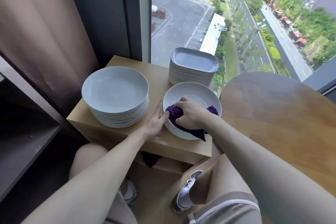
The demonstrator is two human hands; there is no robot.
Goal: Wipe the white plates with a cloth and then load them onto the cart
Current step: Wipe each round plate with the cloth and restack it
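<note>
A short stack of round white plates (192, 92) sits at the front right of a small wooden stand (116, 63). My right hand (189, 112) grips a bunched purple cloth (174, 112) inside the top plate; the cloth's ends hang over the plate's near rim. With straight fingers, my left hand (154, 122) touches the left rim of that stack. A taller stack of round white plates (116, 94) stands on the left of the stand. A stack of square white plates (192, 65) stands at the back right.
A rounded wooden tabletop (276, 111) lies to the right, close to the stand. A floor-to-ceiling window rises behind the stand, a brown curtain (45, 32) hangs at the left, and a dark shelf unit (23, 132) stands at far left. My knees and shoes are below.
</note>
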